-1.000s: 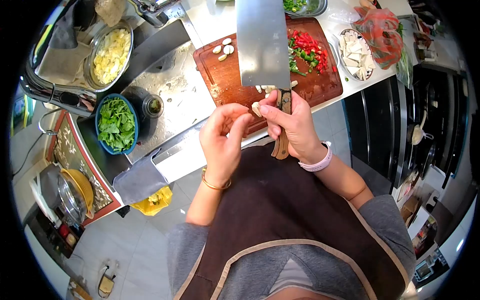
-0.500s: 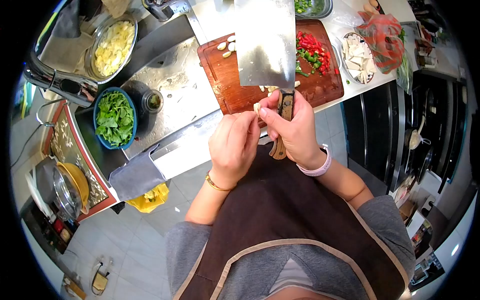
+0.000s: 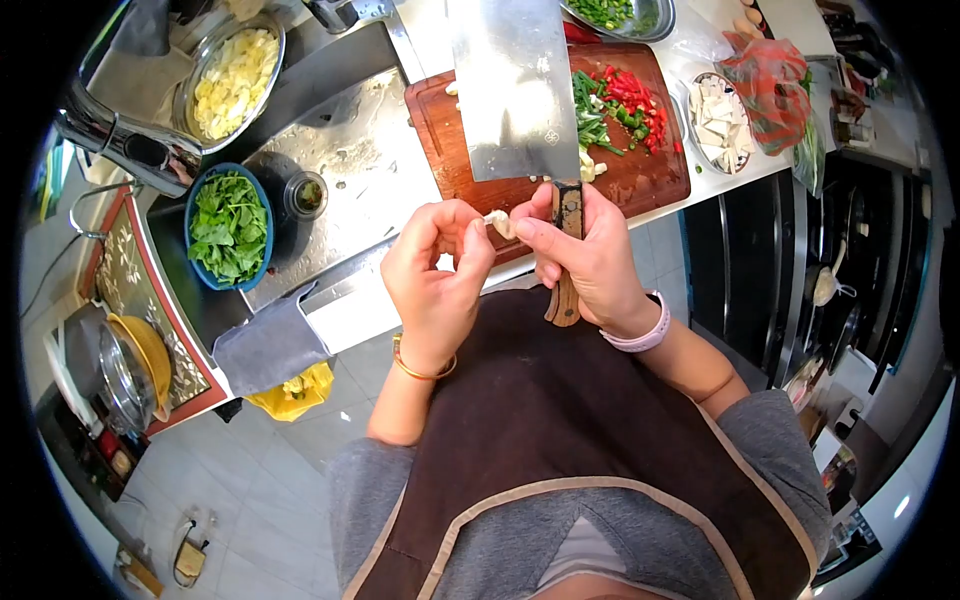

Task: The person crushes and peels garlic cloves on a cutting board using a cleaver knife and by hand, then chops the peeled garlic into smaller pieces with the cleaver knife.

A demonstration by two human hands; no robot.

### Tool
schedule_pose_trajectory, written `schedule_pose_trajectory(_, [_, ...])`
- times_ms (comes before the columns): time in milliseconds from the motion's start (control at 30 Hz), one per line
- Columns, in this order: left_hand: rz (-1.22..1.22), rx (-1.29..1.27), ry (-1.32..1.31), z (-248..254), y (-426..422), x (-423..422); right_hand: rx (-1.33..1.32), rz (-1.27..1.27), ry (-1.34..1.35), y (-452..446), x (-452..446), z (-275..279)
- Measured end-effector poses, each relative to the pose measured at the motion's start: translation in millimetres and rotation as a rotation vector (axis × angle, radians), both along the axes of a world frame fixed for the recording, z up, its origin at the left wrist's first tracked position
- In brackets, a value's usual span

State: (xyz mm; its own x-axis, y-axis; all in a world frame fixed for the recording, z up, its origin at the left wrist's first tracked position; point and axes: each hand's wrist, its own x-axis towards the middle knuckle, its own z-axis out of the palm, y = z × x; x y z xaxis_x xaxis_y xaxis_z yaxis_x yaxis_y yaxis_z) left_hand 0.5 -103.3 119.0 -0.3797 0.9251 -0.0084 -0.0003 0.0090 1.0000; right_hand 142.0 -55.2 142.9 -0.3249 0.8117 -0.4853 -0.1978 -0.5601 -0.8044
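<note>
Two hands [image 3: 435, 275] [image 3: 592, 258] hold one cleaver [image 3: 515, 95], one garlic clove [image 3: 502, 224].

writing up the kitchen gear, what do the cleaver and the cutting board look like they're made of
The cleaver's blade looks like polished steel, going by its bright, mirror-like glare. Its handle seems to be brown wood with a satin finish, judging by the grain-like streaks. The cutting board looks like reddish-brown wood, perhaps oiled or just wet, given its sheen.
</note>
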Motion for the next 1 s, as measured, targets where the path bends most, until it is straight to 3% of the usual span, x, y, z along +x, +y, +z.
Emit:
schedule_pose_trajectory(133, [-0.016,-0.084,-0.197,4.6,-2.2,-1.0,0.011,0.034,-0.048,0.5,-5.8,2.8])
schedule_pose_trajectory(200, [-0.057,-0.126,-0.463,6.1,-3.0,-0.2,0.033,0.037,-0.041,-1.0,-8.4,0.2])
schedule_pose_trajectory(300, [-0.154,-0.155,-0.645,1.1,-5.0,-8.4,0.056,0.045,-0.054,-1.5,-9.1,-1.4])
schedule_pose_trajectory(433, [-0.147,-0.152,-0.712,0.5,-6.6,-12.1,0.082,0.066,-0.096,0.9,-7.6,0.4])
schedule_pose_trajectory(533, [-0.056,-0.137,-0.510,6.2,-5.5,-7.3,0.129,0.090,-0.163,2.5,-6.2,3.7])
schedule_pose_trajectory(633, [-0.069,0.039,-0.156,2.4,-4.9,-3.2,0.148,0.092,-0.112,1.9,-7.8,7.2])
schedule_pose_trajectory(667, [-0.070,0.039,-0.156,2.6,-4.5,-4.9,0.147,0.091,-0.112,1.2,-7.7,7.4])
schedule_pose_trajectory(733, [-0.108,0.099,0.263,4.5,-3.5,-8.5,0.153,0.098,-0.141,0.0,-7.7,7.4])
schedule_pose_trajectory(1000, [-0.108,0.020,0.287,7.2,-7.7,-5.2,0.217,0.117,-0.145,-5.4,-6.6,4.6])
